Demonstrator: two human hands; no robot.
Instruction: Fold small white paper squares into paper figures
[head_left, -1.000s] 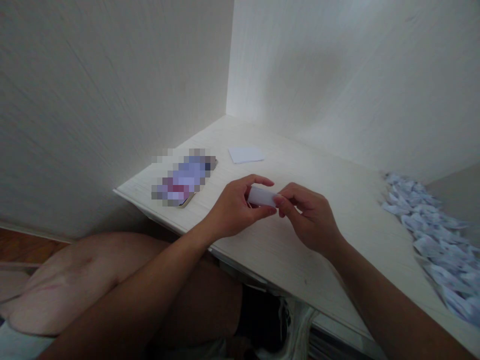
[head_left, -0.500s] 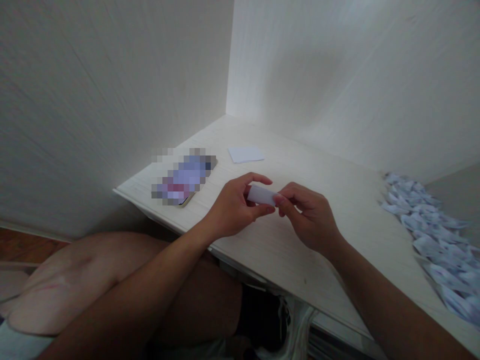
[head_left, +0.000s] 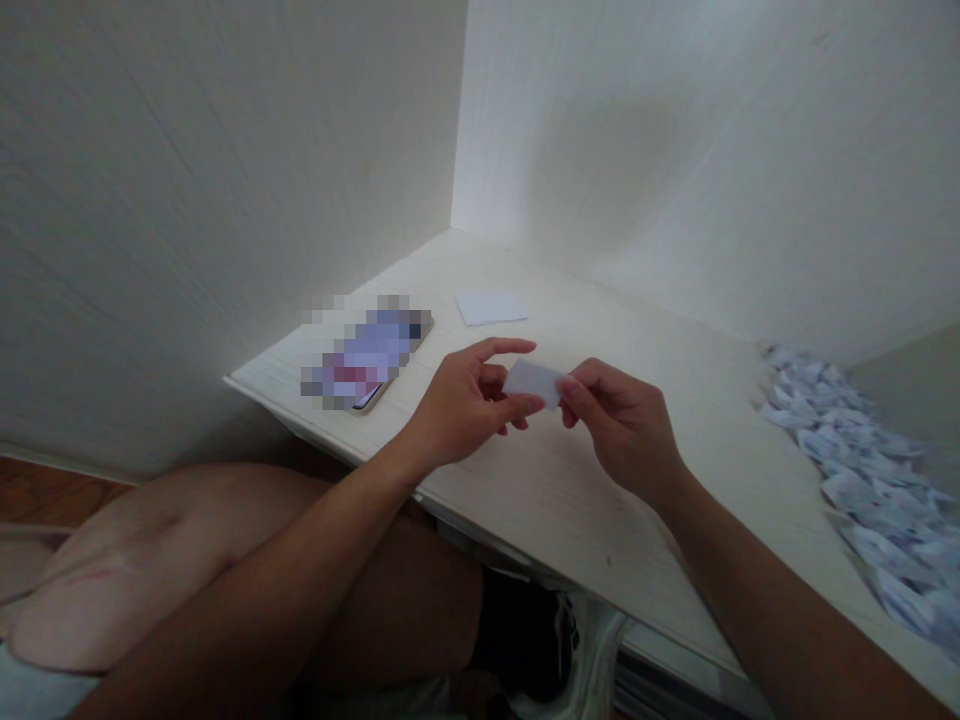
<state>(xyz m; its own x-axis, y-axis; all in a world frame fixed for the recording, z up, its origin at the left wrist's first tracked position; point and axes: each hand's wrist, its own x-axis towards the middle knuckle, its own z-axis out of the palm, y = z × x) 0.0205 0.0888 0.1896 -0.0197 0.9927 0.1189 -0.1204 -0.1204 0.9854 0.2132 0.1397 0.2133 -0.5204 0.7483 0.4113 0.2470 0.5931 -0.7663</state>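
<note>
A small folded piece of white paper (head_left: 534, 381) is held just above the white table (head_left: 637, 500) between both hands. My left hand (head_left: 465, 400) pinches its left end with thumb and fingers, the index finger stretched out over the top. My right hand (head_left: 622, 425) pinches its right end, fingers curled.
A phone (head_left: 367, 360) lies on the table to the left of my hands, and a flat white paper square (head_left: 491, 307) lies behind them. A heap of several folded white papers (head_left: 862, 470) covers the table's right side. Walls enclose the far corner; my knee (head_left: 150, 560) is below the edge.
The paper has been turned and unfolded a little so a wider face shows. My left index finger has lifted and stretched out; both hands stayed in place.
</note>
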